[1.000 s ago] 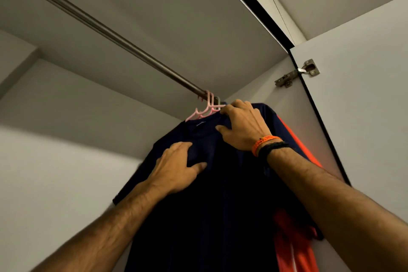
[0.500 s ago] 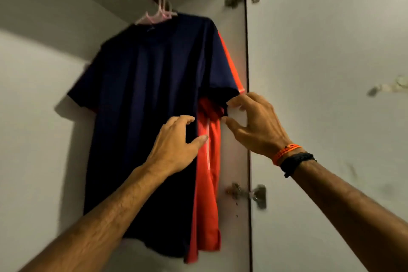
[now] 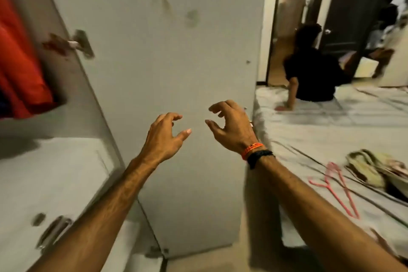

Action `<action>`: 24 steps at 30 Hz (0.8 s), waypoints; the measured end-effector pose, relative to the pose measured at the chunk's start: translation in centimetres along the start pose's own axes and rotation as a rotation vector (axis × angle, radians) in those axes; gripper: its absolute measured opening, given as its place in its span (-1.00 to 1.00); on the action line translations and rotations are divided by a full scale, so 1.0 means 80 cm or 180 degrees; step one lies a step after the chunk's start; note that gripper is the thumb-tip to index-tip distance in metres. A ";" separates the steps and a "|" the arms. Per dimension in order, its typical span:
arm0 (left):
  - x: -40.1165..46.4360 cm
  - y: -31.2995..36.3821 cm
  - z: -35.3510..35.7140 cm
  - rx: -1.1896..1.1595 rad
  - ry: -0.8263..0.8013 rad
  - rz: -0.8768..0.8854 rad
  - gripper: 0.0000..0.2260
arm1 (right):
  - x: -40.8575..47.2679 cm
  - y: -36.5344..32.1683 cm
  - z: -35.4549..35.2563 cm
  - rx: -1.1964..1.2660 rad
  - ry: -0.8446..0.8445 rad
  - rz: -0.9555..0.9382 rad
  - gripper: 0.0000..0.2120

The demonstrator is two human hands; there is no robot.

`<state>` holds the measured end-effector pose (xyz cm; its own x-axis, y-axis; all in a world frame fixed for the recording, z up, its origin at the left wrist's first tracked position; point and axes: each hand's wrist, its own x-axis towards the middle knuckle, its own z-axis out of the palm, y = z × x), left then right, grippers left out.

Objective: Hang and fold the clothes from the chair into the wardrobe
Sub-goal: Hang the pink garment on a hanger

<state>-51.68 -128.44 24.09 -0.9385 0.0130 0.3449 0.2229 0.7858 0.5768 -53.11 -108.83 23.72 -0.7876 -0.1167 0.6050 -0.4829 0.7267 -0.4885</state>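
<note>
White wardrobe door (image 3: 172, 73) stands open right in front of me, a flat matte panel with a few smudges near its top, blocking most of what lies behind it. On its hinge side a metal hinge (image 3: 81, 43) shows, blurred. Left of that, the hem of an orange garment (image 3: 19, 68) hangs inside the wardrobe, smooth and softly folded, with a sliver of dark cloth at its lower left edge. Below it sits a pale drawer front (image 3: 50, 183) with a metal handle (image 3: 54, 231).

Both my hands are raised before the door, empty: my left hand (image 3: 164, 137) and my right hand (image 3: 229, 126) have loosely curled fingers gripping nothing, near each other but apart. An orange band (image 3: 251, 149) and a black band (image 3: 259, 158) circle my right wrist.

To the right lies a bed (image 3: 320, 130) under a light, creased sheet. A thin pink hanger (image 3: 337, 187) lies on it, with a pile of yellowish clothes (image 3: 373, 170) just beside. Farther back a person in black (image 3: 313, 73) sits on the bed, before a dark door (image 3: 353, 6).
</note>
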 end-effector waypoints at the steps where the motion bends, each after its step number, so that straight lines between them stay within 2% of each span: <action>1: -0.005 0.011 0.036 -0.0035 -0.0146 -0.0028 -0.54 | -0.021 0.031 -0.005 0.0021 -0.0031 0.0168 -0.69; 7: -0.052 0.098 0.278 -0.0146 -0.1228 -0.0085 -0.54 | -0.187 0.236 -0.071 -0.0006 -0.0299 0.1516 -0.73; 12: -0.067 0.165 0.433 -0.0123 -0.2027 0.0108 -0.54 | -0.285 0.365 -0.124 -0.0077 -0.0176 0.2381 -0.74; 21: -0.032 0.320 0.690 -0.0450 -0.3211 0.0360 -0.58 | -0.372 0.556 -0.239 -0.0456 -0.0015 0.3640 -0.73; 24: -0.024 0.366 0.745 -0.0533 -0.3544 0.0457 -0.60 | -0.393 0.596 -0.274 -0.0560 0.0073 0.3962 -0.72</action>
<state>-59.01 -68.62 -3.79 -0.5952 0.7047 -0.3863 0.3014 0.6413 0.7056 -42.97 -55.72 -4.83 -0.6641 0.7222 -0.1933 0.6403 0.4159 -0.6458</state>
